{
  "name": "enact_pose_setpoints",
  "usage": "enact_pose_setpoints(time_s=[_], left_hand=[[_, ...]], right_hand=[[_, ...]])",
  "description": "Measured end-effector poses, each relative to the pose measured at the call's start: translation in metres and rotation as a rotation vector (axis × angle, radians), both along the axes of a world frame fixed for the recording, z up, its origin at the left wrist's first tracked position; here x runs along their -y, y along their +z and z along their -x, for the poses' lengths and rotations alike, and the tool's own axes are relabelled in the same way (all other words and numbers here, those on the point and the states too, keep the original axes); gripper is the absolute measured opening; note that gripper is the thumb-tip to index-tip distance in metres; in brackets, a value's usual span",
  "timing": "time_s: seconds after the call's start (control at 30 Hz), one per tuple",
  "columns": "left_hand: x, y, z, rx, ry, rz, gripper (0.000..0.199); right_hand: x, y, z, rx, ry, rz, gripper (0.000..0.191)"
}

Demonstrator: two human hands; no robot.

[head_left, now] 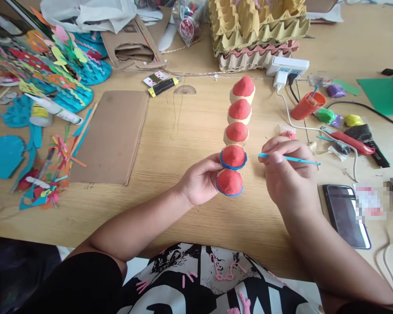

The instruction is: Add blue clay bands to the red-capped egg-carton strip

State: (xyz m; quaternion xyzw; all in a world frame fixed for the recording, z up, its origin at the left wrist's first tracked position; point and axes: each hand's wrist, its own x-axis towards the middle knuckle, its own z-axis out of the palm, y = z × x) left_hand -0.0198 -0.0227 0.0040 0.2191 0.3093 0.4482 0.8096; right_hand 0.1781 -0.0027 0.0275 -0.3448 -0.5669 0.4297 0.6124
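Observation:
My left hand [202,179] grips the near end of an egg-carton strip [236,134] from its left side, fingers partly hidden behind it. Red clay domes cover the several cups in its row. Blue edging runs round the rims of the two cups closest to me, while the farther ones show bare cream carton. Just right of the strip, my right hand [290,174] pinches a thin blue clay-modelling tool [291,159] between thumb and fingers. The tool's left end points at the blue-edged cup but stands apart from it.
Stacked egg trays [258,35] and a white power strip [288,65] sit at the back. An orange cup [308,106], clay packets and a phone [346,216] lie right, with a white cable among them. A cardboard sheet [108,137], glue bottle [57,109] and paper scraps occupy the left.

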Motion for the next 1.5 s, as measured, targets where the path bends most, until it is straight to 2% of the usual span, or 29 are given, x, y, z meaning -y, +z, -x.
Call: enact_pose_setpoints(time_s=[0.07, 0.17, 0.33, 0.5, 0.67, 0.87, 1.17, 1.3, 1.5], left_hand=[[0.0, 0.0, 0.002, 0.01, 0.012, 0.003, 0.021], [0.0, -0.004, 0.003, 0.027, 0.006, -0.019, 0.022], [-0.001, -0.012, 0.002, 0.041, -0.046, -0.075, 0.025], [-0.001, -0.013, 0.002, 0.029, -0.088, -0.106, 0.025], [0.0, -0.009, 0.001, -0.018, -0.053, -0.114, 0.024], [0.0, -0.003, 0.0, -0.041, -0.029, -0.112, 0.033], [0.001, -0.004, -0.001, -0.035, -0.037, -0.105, 0.038], [0.001, -0.004, -0.002, -0.032, -0.04, -0.094, 0.037], [-0.001, -0.002, 0.0, 0.039, -0.035, -0.025, 0.031]], right_hand=[[0.005, -0.008, 0.004, 0.061, -0.008, -0.069, 0.014], [0.01, -0.008, 0.005, 0.272, -0.03, -0.206, 0.007], [0.01, 0.003, 0.001, 0.481, -0.068, -0.376, 0.013], [0.009, 0.002, 0.001, 0.568, -0.085, -0.45, 0.013], [0.009, -0.001, 0.001, 0.584, -0.094, -0.437, 0.013], [0.009, -0.001, -0.001, 0.534, -0.088, -0.385, 0.019], [0.008, -0.005, 0.002, 0.543, -0.14, -0.382, 0.018], [0.007, -0.006, 0.003, 0.479, -0.107, -0.373, 0.018], [0.008, -0.013, 0.005, 0.317, 0.035, -0.185, 0.006]])
